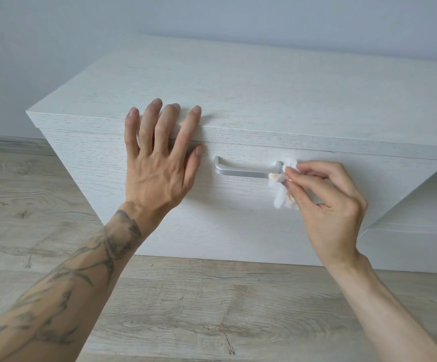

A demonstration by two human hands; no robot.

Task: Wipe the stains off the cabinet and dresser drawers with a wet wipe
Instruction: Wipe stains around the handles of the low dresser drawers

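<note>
A low white wood-grain cabinet [264, 82] stands against the wall, with one drawer front [212, 218] facing me. A silver bar handle [246, 171] runs across the drawer. My left hand [160, 158] lies flat with straight fingers over the cabinet's top front edge, left of the handle. My right hand [327, 202] pinches a crumpled white wet wipe [284, 189], stained yellowish, and holds it against the right end of the handle. Part of the wipe is hidden by my fingers.
An open shelf recess [421, 205] sits to the right of the drawer. Grey wood-look floor [186, 309] spreads in front and to the left. A pale wall [55, 48] rises behind the cabinet.
</note>
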